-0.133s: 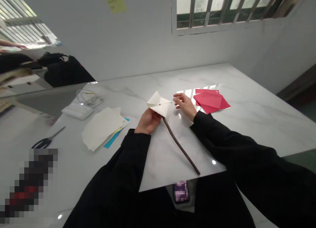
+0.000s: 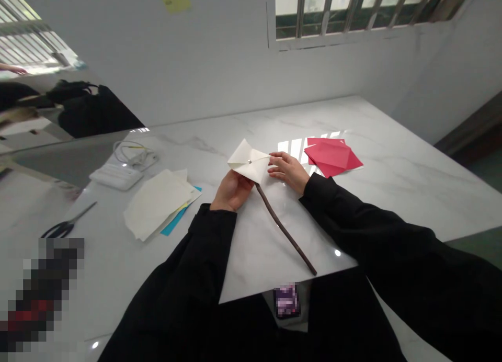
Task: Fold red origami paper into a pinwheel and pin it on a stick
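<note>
A cream paper pinwheel (image 2: 254,166) with a small metallic pin at its centre is fixed to the top of a brown stick (image 2: 283,227). My left hand (image 2: 232,190) is closed beneath the pinwheel, where the stick meets it; the fingertips are partly hidden by the paper. The stick slants down to the right toward the table's front edge. My right hand (image 2: 289,169) is open, fingers stretched toward the pinwheel's right side, its tips at or very close to the paper edge.
Cream sheets (image 2: 157,202) lie over yellow and blue ones on the left. Beyond them are a white device (image 2: 116,176) with a cable and a pair of scissors (image 2: 68,223). Red paper sheets (image 2: 333,157) lie to the right on the marble-patterned table (image 2: 400,184).
My right hand has moved left and its fingers now reach the pinwheel's right edge. My left hand keeps its hold. The whole view has shifted slightly.
</note>
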The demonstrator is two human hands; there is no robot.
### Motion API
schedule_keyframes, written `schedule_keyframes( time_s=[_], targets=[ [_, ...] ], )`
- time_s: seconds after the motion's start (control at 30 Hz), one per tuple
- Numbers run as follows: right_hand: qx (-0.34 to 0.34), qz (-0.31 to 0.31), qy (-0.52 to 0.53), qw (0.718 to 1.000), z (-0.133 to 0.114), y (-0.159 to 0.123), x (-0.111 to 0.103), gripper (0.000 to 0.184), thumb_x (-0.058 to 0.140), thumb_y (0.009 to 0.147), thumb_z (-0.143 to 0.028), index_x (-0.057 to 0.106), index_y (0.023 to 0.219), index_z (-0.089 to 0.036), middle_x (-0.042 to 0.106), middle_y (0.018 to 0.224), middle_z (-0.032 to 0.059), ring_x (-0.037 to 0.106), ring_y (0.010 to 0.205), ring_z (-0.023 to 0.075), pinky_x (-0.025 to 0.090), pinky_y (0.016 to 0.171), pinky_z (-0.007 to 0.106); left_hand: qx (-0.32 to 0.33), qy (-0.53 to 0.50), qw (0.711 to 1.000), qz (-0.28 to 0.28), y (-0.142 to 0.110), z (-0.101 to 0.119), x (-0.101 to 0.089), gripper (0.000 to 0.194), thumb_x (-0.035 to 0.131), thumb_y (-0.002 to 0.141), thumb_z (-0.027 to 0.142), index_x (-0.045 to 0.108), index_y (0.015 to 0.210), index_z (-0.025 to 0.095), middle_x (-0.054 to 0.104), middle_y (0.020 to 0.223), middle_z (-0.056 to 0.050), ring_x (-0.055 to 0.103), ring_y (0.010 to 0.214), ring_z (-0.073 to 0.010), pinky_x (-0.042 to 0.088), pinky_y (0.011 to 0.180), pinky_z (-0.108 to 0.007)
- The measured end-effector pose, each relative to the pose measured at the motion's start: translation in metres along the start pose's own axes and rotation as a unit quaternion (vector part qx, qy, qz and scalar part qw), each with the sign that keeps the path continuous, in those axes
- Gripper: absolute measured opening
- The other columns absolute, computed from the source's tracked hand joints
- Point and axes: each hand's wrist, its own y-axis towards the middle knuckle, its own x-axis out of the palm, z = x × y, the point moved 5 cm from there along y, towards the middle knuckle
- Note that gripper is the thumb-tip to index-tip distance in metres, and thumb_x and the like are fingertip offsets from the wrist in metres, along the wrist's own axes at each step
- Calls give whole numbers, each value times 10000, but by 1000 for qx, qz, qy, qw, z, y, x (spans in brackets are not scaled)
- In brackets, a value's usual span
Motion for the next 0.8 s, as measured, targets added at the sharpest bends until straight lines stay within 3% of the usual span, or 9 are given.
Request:
schedule_keyframes(
  time_s=[0.13,0.33,0.5,0.67,0.8],
  targets=[
    [91,-78,95,988,6,-6,8,296,853,863,-418,691,978,-200,703,875,29,727,810,159,633,769,266,-7,15,1000,-12,0,-1,2,343,647,965,163,718,1300,177,796,1172,-83,759,1056,-217,615,913,-290],
    [120,-128,94,980,12,-8,13,238,870,874,-288,736,1043,-188,782,978,50,743,813,134,640,770,233,-18,36,999,-36,1,-8,4,301,643,979,191,734,1265,169,805,1124,-81,763,1039,-230,622,898,-303],
    [128,-138,87,978,12,-11,15,220,844,876,-182,751,1076,-171,808,1043,68,759,851,136,642,803,228,-24,36,998,-42,1,-12,5,319,682,953,177,741,1267,180,812,1068,-67,773,953,-211,616,804,-263],
    [130,-142,87,977,10,-11,14,229,864,848,-192,757,1050,-172,815,1033,65,766,878,144,645,824,235,-28,33,998,-35,0,-12,5,382,689,936,141,730,1314,174,812,1108,-73,767,911,-199,598,787,-258],
    [129,-137,88,978,11,-10,13,262,907,793,-220,762,1009,-188,811,1016,58,755,854,149,644,775,242,-32,24,999,-22,1,-13,5,313,672,949,144,749,1252,168,806,1001,-62,718,766,-148,564,681,-218]
  ],
)
